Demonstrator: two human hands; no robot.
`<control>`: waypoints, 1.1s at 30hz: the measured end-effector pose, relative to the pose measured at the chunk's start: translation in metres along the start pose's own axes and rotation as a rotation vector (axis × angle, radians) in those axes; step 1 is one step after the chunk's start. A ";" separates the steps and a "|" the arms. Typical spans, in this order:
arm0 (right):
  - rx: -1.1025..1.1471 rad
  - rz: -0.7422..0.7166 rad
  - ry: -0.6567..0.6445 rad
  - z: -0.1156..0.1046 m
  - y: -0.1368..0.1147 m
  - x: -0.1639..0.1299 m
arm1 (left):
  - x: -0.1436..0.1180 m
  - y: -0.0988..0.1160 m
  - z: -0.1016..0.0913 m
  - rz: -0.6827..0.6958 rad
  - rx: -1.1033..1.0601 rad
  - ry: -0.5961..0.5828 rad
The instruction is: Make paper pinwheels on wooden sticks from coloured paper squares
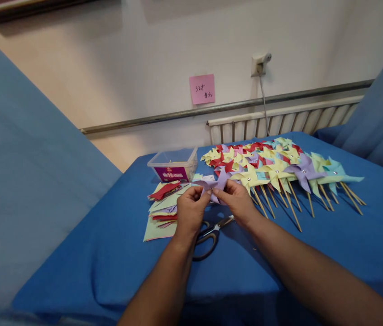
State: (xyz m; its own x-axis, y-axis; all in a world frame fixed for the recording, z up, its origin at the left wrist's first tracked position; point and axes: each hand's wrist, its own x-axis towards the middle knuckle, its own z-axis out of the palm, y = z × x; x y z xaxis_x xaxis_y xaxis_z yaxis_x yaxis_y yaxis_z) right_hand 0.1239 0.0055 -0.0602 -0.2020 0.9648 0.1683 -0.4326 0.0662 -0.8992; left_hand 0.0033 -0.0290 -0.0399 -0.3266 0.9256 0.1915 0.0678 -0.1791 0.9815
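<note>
Blue-clothed table: both hands, left and right, pinch a half-folded purple paper pinwheel; finished stick-mounted pinwheels lie rightward, uncut coloured paper squares remain.

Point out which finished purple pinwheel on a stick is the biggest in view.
The purple pinwheel near the right end of the front row, between yellow and light-green ones; the other purple ones further back are mostly covered.
</note>
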 end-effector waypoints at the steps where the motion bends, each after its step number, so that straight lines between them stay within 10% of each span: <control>1: -0.003 0.005 0.007 0.000 0.000 0.000 | 0.000 0.000 0.000 -0.008 -0.013 -0.009; 21: -0.118 -0.111 0.113 -0.003 0.012 0.009 | -0.001 0.001 0.003 0.054 -0.017 0.079; 26: -0.541 -0.403 0.269 -0.005 0.007 0.004 | -0.010 0.002 0.005 0.278 0.223 0.162; 33: -0.943 -0.755 0.198 -0.002 0.003 -0.002 | -0.013 -0.003 0.009 0.214 0.156 0.061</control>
State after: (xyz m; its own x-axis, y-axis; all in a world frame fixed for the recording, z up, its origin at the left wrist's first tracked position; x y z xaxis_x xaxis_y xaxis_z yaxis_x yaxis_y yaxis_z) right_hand 0.1249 0.0039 -0.0641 -0.0038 0.6208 0.7840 0.4397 0.7052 -0.5563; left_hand 0.0157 -0.0379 -0.0450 -0.3450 0.8497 0.3988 0.2846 -0.3102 0.9071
